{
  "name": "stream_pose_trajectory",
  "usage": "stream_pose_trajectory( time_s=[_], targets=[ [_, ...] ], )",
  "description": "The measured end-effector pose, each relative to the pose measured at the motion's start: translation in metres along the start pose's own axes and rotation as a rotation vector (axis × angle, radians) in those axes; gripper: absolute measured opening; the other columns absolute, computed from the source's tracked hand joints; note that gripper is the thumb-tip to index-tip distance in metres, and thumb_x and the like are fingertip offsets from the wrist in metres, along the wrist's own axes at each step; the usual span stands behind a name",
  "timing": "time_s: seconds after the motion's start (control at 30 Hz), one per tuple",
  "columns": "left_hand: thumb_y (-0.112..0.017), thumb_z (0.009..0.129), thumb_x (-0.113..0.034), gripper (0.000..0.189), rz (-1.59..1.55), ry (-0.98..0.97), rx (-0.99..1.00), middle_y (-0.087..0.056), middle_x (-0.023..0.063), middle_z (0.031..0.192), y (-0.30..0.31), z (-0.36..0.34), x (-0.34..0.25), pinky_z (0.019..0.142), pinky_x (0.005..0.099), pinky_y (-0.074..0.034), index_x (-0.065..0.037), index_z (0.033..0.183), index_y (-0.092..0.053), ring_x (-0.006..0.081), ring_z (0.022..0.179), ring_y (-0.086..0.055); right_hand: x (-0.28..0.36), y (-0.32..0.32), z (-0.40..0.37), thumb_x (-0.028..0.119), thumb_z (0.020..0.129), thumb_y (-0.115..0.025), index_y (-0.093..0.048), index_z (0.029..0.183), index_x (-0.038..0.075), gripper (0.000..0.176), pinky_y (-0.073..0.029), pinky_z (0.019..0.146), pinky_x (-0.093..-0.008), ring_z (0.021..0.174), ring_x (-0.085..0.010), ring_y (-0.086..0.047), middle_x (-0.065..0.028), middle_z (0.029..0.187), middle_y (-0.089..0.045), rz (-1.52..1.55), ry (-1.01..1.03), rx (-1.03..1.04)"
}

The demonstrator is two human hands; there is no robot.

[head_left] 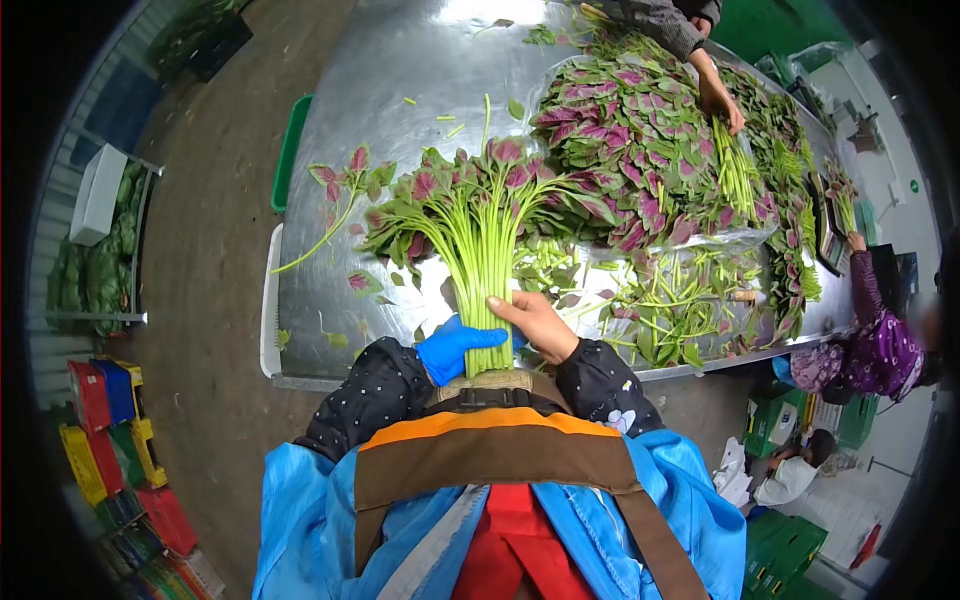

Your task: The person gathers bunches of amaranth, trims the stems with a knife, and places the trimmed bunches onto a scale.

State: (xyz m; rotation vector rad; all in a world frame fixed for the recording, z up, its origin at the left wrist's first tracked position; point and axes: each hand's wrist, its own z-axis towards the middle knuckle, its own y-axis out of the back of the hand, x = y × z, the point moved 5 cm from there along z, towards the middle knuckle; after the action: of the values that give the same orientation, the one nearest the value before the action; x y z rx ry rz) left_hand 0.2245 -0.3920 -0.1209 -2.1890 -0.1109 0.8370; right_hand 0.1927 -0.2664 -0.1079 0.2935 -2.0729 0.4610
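Bunch of red-and-green leafy stems (pixel 482 250): upright in both hands at the near edge of the metal table (pixel 390 120), left of that edge's middle. Leaves fan out toward the far side, cut ends point at the wearer's waist.

Left hand (pixel 452 348): blue glove, closed round the lower stems, thumb across the front. Right hand (pixel 538 325): no glove, thumb pressed on the front of the stems just above the left thumb. Its other fingers are mostly hidden behind, so can't tell exactly how far they curl; the grip looks closed.

Loose sprig (pixel 340 215) lies near the table's left edge, left of the bunch. Green tray (pixel 291 152) and white tray (pixel 271 300) sit along that same edge, green one farther up. Big leaf pile (pixel 625 150) is right of the bunch, toward the far side, clear plastic around its border. Stem scraps (pixel 665 300) are scattered between the pile and the near edge.

Co-worker's hand (pixel 719 100) reaches in from the far side, at pale green stems (pixel 735 175) on the pile's right. Second co-worker (pixel 880 350), purple patterned top, is at the right end.
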Motion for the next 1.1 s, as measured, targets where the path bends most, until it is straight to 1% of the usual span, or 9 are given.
stream_pose_trajectory(
  time_s=[0.23,0.33,0.4,0.5,0.57,0.8,0.9,0.97,1.1],
  targets=[
    [-0.068,0.081,-0.012,0.041,0.012,-0.17,-0.238,-0.062,0.0085,0.109,0.011,-0.01,-0.009,0.083,0.0308,-0.049,-0.002,0.119,-0.056,0.0165,0.097,-0.06,-0.004,0.003,-0.01,0.018,0.089,-0.061,-0.063,0.102,-0.001,0.023,-0.049,0.068,-0.0237,0.075,-0.0087,-0.061,-0.0046,0.091,-0.066,0.294,-0.068,-0.114],
    [-0.065,0.083,-0.006,0.042,0.308,-0.218,-0.332,-0.062,0.01,0.111,0.012,-0.005,-0.009,0.087,0.0362,-0.051,0.0,0.122,-0.053,0.0216,0.103,-0.06,-0.006,0.001,-0.008,0.015,0.085,-0.066,-0.063,0.1,-0.002,0.022,-0.051,0.065,-0.0243,0.071,-0.0095,-0.061,-0.0052,0.087,-0.066,0.2,-0.007,-0.151],
    [-0.066,0.081,-0.003,0.041,0.197,-0.205,-0.313,-0.063,0.0087,0.109,0.013,-0.007,-0.009,0.085,0.0339,-0.051,-0.001,0.12,-0.055,0.0197,0.1,-0.061,0.007,0.0,-0.013,0.016,0.085,-0.067,-0.064,0.098,-0.003,0.023,-0.051,0.059,-0.0255,0.065,-0.0106,-0.061,-0.0067,0.085,-0.066,0.24,0.004,-0.184],
    [-0.066,0.08,-0.002,0.042,-0.056,-0.145,-0.222,-0.063,0.0085,0.108,0.007,-0.013,-0.012,0.081,0.032,-0.051,-0.001,0.12,-0.055,0.0185,0.094,-0.062,0.002,0.003,-0.012,0.017,0.086,-0.066,-0.061,0.103,-0.002,0.027,-0.053,0.064,-0.026,0.072,-0.0118,-0.063,-0.0059,0.089,-0.065,0.506,-0.09,-0.11],
    [-0.066,0.079,-0.003,0.043,0.035,-0.144,-0.277,-0.063,0.0097,0.107,0.013,-0.01,-0.009,0.08,0.0326,-0.052,0.0,0.121,-0.054,0.0196,0.092,-0.063,-0.011,0.007,-0.009,0.017,0.087,-0.064,-0.06,0.105,-0.002,0.027,-0.053,0.068,-0.0251,0.079,-0.0117,-0.062,-0.0065,0.091,-0.065,0.557,-0.138,-0.029],
    [-0.067,0.077,-0.004,0.036,0.074,-0.134,-0.262,-0.064,0.0112,0.096,0.006,-0.011,-0.015,0.072,0.0326,-0.054,0.002,0.11,-0.057,0.0207,0.082,-0.065,0.003,0.004,-0.011,0.014,0.089,-0.06,-0.055,0.1,0.002,0.017,-0.052,0.058,-0.025,0.065,-0.0123,-0.06,-0.0072,0.082,-0.063,0.453,-0.026,-0.062],
    [-0.069,0.074,-0.003,0.033,-0.048,-0.134,-0.333,-0.064,0.011,0.091,0.012,-0.017,-0.016,0.073,0.0324,-0.052,0.002,0.105,-0.059,0.0208,0.079,-0.064,0.043,0.033,-0.033,0.018,0.09,-0.058,-0.05,0.092,0.009,0.012,-0.038,0.038,-0.019,0.046,-0.0061,-0.046,0.001,0.064,-0.052,0.257,0.088,-0.214],
    [-0.068,0.074,-0.003,0.032,-0.062,-0.184,-0.364,-0.063,0.0109,0.088,0.015,-0.017,-0.016,0.073,0.0326,-0.053,0.003,0.104,-0.058,0.0211,0.078,-0.064,0.087,0.061,-0.053,0.018,0.089,-0.057,-0.05,0.089,0.011,0.01,-0.032,0.033,-0.0183,0.039,-0.0046,-0.039,0.004,0.055,-0.045,0.183,0.387,-0.318],
    [-0.065,0.077,-0.003,0.031,-0.121,-0.24,-0.359,-0.063,0.0117,0.087,0.014,-0.016,-0.015,0.072,0.0326,-0.054,0.004,0.106,-0.057,0.0213,0.077,-0.064,0.139,0.08,-0.092,0.02,0.095,-0.05,-0.05,0.097,0.007,0.014,-0.039,0.039,-0.0191,0.045,-0.0061,-0.045,-0.0002,0.064,-0.049,0.389,0.757,-0.263]
  ],
)
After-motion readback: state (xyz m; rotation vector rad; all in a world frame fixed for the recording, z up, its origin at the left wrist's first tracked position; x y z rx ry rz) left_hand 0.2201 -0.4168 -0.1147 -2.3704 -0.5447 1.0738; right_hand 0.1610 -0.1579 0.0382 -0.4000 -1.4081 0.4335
